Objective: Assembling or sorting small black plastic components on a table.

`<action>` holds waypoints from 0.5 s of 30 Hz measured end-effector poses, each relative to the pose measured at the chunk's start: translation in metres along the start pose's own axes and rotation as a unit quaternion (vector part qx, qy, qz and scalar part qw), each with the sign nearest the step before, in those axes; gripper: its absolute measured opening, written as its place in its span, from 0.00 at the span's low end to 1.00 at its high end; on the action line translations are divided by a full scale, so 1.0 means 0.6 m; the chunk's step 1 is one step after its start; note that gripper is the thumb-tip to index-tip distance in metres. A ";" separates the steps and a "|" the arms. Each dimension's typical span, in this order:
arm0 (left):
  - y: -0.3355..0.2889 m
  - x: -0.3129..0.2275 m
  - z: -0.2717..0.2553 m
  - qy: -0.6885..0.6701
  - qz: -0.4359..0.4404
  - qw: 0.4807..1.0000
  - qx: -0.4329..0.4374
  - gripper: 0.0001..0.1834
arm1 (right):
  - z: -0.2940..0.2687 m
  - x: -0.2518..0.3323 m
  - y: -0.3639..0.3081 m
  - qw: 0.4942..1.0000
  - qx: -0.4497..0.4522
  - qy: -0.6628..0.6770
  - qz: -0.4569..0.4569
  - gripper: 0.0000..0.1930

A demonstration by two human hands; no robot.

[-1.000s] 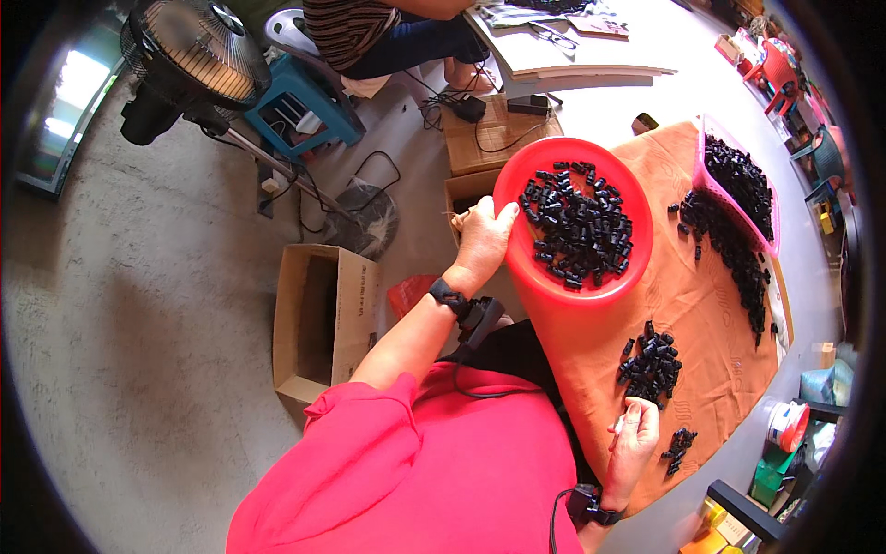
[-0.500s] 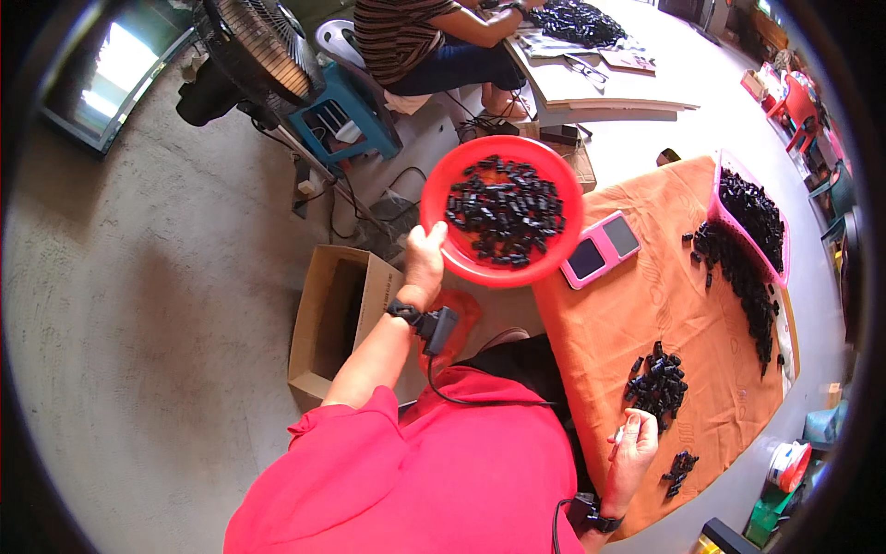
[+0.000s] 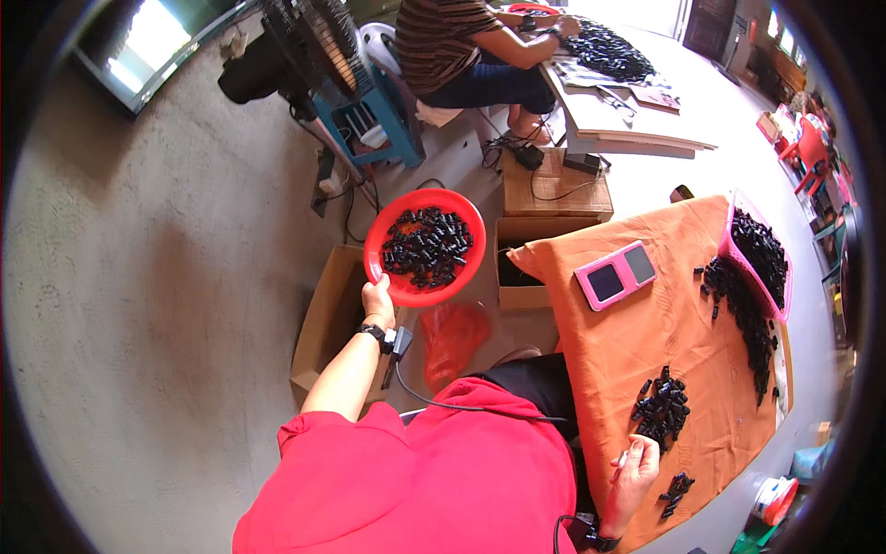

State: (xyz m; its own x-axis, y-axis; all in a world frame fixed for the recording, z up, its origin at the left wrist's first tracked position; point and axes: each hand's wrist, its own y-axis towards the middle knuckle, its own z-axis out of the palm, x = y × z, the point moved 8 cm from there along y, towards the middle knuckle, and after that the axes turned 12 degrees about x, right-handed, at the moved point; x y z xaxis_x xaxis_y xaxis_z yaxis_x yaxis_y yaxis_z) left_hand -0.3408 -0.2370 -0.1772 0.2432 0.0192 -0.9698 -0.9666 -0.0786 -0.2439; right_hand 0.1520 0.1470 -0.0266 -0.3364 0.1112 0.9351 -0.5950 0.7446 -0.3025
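My left hand (image 3: 377, 303) grips the near left rim of a round red plastic basin (image 3: 476, 226), thumb over the edge. Many small black cylindrical parts (image 3: 426, 247) lie in it. The basin is held up over the floor, left of a table covered with orange cloth (image 3: 591, 346). At the table's near edge my right hand (image 3: 635, 473) is closed in a pinch; whatever its fingertips hold is too small to name. Just beyond it sits a pile of black parts (image 3: 662, 406), and a smaller cluster (image 3: 676, 495) lies to its right.
A pink device (image 3: 616, 275) rests on the cloth. Black parts spill from a pink basket (image 3: 738, 254) at far right. Below the basin are an open cardboard box (image 3: 318, 314) and a red plastic bag (image 3: 452, 342). A fan (image 3: 318, 46) and a seated co-worker (image 3: 443, 46) are farther off.
My left hand has moved the basin left and lower, away from the pink device, uncovering cardboard boxes behind. The view has shifted slightly. My right hand stays pinched beside the pile.
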 end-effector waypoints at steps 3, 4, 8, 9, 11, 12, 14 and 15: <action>-0.002 0.038 -0.054 0.020 -0.040 0.998 -0.051 0.14 | 0.006 0.004 -0.002 1.000 -0.003 -0.026 -0.002 0.09; 0.004 0.056 -0.066 0.018 -0.043 0.998 -0.051 0.14 | 0.007 0.006 -0.003 0.999 -0.010 -0.042 -0.004 0.09; 0.012 0.147 -0.146 -0.080 -0.060 0.991 -0.094 0.15 | 0.030 0.018 -0.006 0.999 0.009 -0.052 -0.002 0.09; 0.011 0.165 -0.156 -0.080 -0.073 0.988 -0.108 0.15 | 0.033 0.018 -0.006 0.998 0.009 -0.055 0.004 0.09; 0.007 0.192 -0.178 -0.078 -0.090 0.985 -0.125 0.16 | 0.040 0.016 -0.007 0.999 0.014 -0.047 0.005 0.08; 0.012 0.222 -0.186 -0.127 -0.123 0.977 -0.123 0.14 | 0.046 0.015 -0.009 0.999 0.016 -0.050 0.007 0.08; 0.010 0.258 -0.209 -0.178 -0.158 0.963 -0.128 0.13 | 0.058 0.025 -0.007 0.996 0.019 -0.089 -0.009 0.08; 0.010 0.276 -0.217 -0.189 -0.191 0.958 -0.103 0.11 | 0.066 0.029 -0.009 0.995 0.024 -0.092 -0.008 0.08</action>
State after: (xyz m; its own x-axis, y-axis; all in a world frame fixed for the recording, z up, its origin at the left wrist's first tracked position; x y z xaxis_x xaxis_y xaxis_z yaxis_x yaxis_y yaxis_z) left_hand -0.2959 -0.3643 -0.3391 0.4917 0.4414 -0.7506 -0.7675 -0.1875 -0.6131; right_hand 0.1206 0.1189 -0.0161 -0.4524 -0.0271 0.8914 -0.6345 0.7122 -0.3003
